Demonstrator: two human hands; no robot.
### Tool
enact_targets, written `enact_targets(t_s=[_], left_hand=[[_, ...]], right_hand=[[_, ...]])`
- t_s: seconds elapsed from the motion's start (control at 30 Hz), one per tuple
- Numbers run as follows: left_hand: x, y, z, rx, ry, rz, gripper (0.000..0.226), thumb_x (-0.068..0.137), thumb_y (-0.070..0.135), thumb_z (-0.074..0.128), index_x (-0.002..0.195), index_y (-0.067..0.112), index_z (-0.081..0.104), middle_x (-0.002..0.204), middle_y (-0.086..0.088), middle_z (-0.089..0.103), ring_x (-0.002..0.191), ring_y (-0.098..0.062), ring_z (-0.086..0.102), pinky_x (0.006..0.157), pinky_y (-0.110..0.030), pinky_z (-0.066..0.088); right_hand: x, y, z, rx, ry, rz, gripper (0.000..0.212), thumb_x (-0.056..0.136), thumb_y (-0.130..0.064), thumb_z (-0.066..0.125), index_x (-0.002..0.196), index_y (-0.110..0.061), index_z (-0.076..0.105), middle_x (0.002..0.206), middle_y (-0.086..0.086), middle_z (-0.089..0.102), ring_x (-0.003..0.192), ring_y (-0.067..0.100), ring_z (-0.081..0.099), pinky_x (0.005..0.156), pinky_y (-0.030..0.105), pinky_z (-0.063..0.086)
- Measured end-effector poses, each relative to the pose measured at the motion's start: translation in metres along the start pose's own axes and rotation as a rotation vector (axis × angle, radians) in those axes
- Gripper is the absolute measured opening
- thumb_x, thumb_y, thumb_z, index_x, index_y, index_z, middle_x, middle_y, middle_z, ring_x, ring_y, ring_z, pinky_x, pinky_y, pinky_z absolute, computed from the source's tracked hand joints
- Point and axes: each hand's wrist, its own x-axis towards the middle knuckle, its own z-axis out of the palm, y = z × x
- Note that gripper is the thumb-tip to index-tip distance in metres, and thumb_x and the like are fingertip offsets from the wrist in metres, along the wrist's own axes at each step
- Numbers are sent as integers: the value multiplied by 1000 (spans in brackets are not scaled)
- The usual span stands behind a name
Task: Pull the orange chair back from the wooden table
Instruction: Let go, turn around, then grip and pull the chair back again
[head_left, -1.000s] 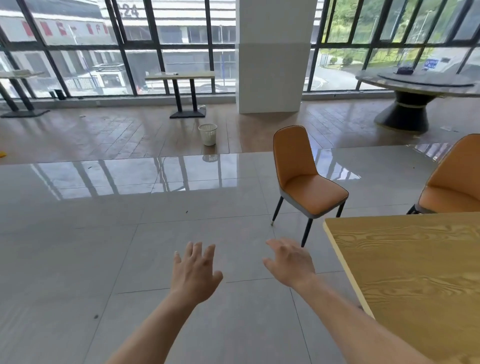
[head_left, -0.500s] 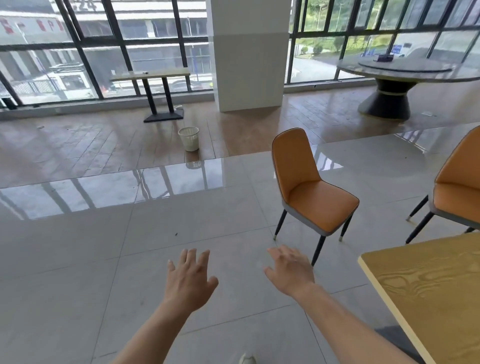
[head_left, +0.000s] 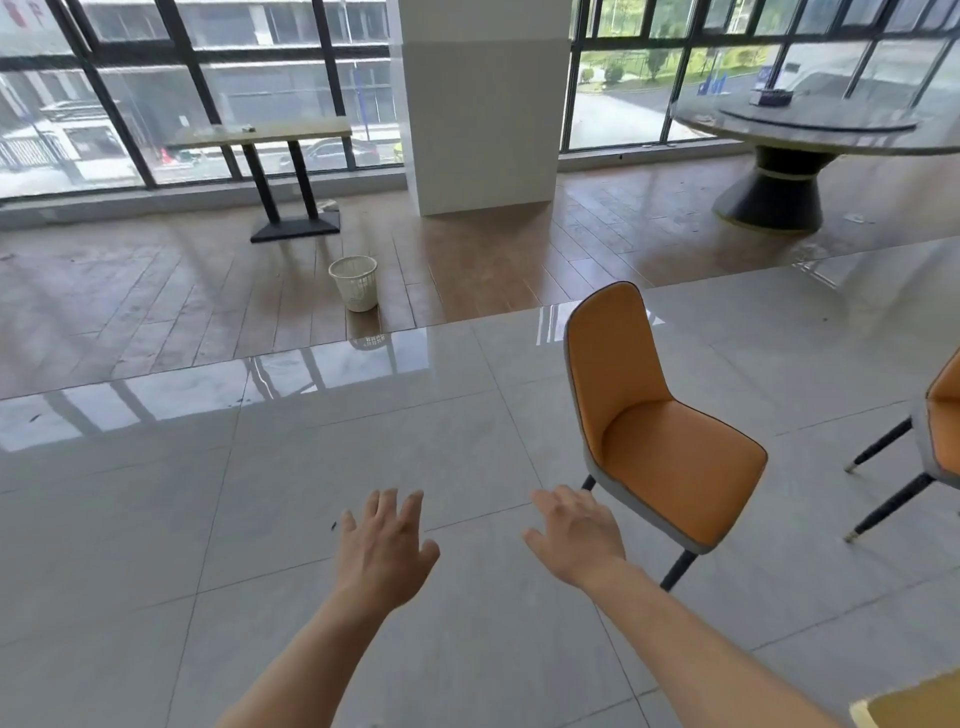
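- Orange chair (head_left: 660, 415): orange upholstery on the seat and the inner face of the backrest. The outer shell is grey, with dark piping along the edge. The backrest is tall with a rounded top, and the legs are thin, black and tapered.
- Chair position: upright on the grey tiled floor (head_left: 208, 519), right of centre, with the seat facing the lower right.
- Wooden table (head_left: 917, 709): only a light-grained corner shows at the lower right edge. It is well apart from the chair.
- Left hand (head_left: 384, 551): stretched forward over the tiles, palm down, fingers straight and slightly spread. It holds nothing.
- Right hand (head_left: 576, 535): stretched forward, palm down, fingers straight and lightly fanned. It is just beside the near left edge of the seat and has no grip on the chair. Contact cannot be told from this view.
- Second orange chair (head_left: 943, 415): cut off by the right edge, same build.
- Background: white wastebasket (head_left: 355, 283) on the brown floor, white pillar (head_left: 483, 104), small rectangular table (head_left: 270, 132) by the windows, round table (head_left: 810, 124) at the far right.
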Motion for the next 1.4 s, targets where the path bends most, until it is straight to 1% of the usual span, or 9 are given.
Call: enact_targets(t_s=[0.17,0.37,0.6,0.7,0.83,0.97,1.07,1.17,1.4], left_hand=[[111,-31,-19,3,7,110,65,97,48,44,154,26,22,159,-6,26,149,-25,17,122,-55,15],[245,-66,-56,57,-30,283,64,96,49,44,152,25,24,157,-7,28,147,-26,20,120,-56,17],[372,-54,-84,75,-39,479,65,96,49,44,153,24,23,157,-7,28,147,-27,21,121,-55,17],[425,-42,-89,82,-41,527,65,96,50,44,152,24,24,157,-7,29,148,-28,20,120,-56,18],[498,-14,-97,77,-37,595,65,96,48,45,152,23,25,156,-9,30,148,-29,20,120,-57,17],[579,25,-106,114,-17,667,65,97,49,45,153,23,24,156,-9,30,147,-28,22,121,-57,17],[631,59,-110,139,-40,728,65,98,49,45,153,22,23,156,-9,29,147,-29,20,121,-57,16],[674,99,-111,158,-54,816,63,98,49,45,152,22,25,156,-9,29,147,-29,20,120,-57,17],[749,194,-98,209,-134,1085,63,98,48,44,152,21,24,155,-9,30,145,-28,23,119,-55,18]], right_hand=[[92,-14,-1,2,19,82,45,93,-49,45,130,-24,50,123,3,58,110,27,51,89,41,45],[193,-36,-21,40,62,252,45,93,-48,46,130,-23,50,122,4,58,109,27,52,88,39,46],[279,-32,-43,104,120,432,49,94,-46,48,138,-25,47,127,3,59,111,27,52,85,36,43],[318,-16,-52,127,147,495,43,93,-44,48,130,-21,52,125,4,59,108,27,53,84,36,46],[379,13,-59,154,238,564,35,92,-43,51,117,-19,56,113,3,61,97,25,53,78,38,48],[442,52,-62,208,363,643,36,93,-43,54,116,-16,57,110,3,63,96,26,56,76,38,52],[476,82,-66,269,428,730,35,94,-41,57,120,-17,58,112,2,63,96,25,54,71,32,48],[497,109,-70,279,442,829,44,96,-43,56,133,-20,55,122,1,62,105,25,56,75,33,52],[526,156,-66,288,429,1065,50,99,-54,44,139,-23,50,131,-1,59,114,23,54,87,36,52]])
